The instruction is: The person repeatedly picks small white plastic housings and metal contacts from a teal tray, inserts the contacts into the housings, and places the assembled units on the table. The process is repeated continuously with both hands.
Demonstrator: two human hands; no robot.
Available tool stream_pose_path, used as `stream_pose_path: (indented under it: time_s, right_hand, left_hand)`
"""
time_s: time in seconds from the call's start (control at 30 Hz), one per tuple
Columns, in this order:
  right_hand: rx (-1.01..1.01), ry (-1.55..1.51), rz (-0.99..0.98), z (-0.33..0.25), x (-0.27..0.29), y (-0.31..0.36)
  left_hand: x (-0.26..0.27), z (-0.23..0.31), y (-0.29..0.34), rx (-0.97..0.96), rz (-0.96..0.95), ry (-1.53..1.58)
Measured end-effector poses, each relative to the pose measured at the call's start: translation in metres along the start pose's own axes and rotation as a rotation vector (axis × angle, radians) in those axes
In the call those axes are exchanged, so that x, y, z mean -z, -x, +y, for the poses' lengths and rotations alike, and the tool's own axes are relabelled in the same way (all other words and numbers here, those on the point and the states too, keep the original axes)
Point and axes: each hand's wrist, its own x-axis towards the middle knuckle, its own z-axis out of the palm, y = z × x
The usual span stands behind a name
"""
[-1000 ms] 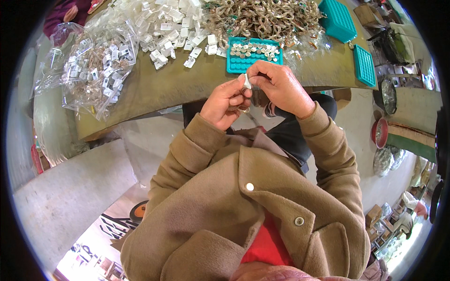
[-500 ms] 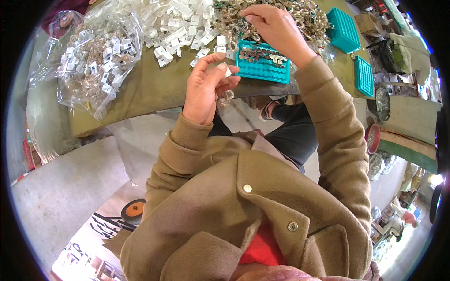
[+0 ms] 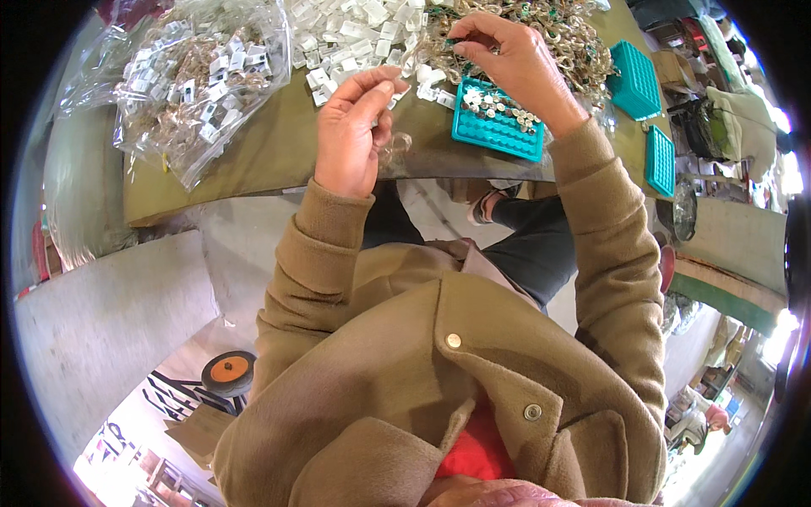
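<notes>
My left hand is held above the table's near edge, thumb and fingers pinched on a small white piece. A thin clear loop hangs beside its lower fingers. My right hand reaches over a heap of clear and brownish ring-like pieces. Its thumb and forefinger come together at a tiny dark green spot, too small to name. Between the hands lies a teal ridged tray, with small round silvery and brown pieces across its far part. White plastic boxes are piled beyond my left hand.
A clear plastic bag full of white and brownish pieces lies at the left. A teal basket-like block and a smaller teal tray sit at the right. The table's edge runs before my lap. An orange-hubbed wheel stands lower left.
The whole view has shifted slightly, moving the table things rightward. My left hand has turned, and its fingers are closed tighter around the white piece. My right hand stays over the heap.
</notes>
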Motion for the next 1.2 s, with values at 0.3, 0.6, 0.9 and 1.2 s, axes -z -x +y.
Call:
stream_pose_path:
  time_s: [0.3,0.6,0.9,1.2]
  right_hand:
    - [0.067,-0.400,-0.149,-0.031,-0.023,0.022]
    - [0.068,-0.373,-0.171,-0.031,-0.016,0.053]
    - [-0.177,-0.569,0.169,-0.034,-0.039,0.084]
    - [-0.497,-1.190,0.184,-0.032,-0.051,0.111]
  left_hand:
    - [-0.003,0.014,0.012,-0.171,-0.134,-0.487]
    - [0.007,0.009,0.024,0.190,-0.193,-0.398]
    - [-0.017,-0.022,0.038,0.216,-0.038,-0.038]
    - [-0.032,-0.046,0.047,-0.200,-0.052,-0.419]
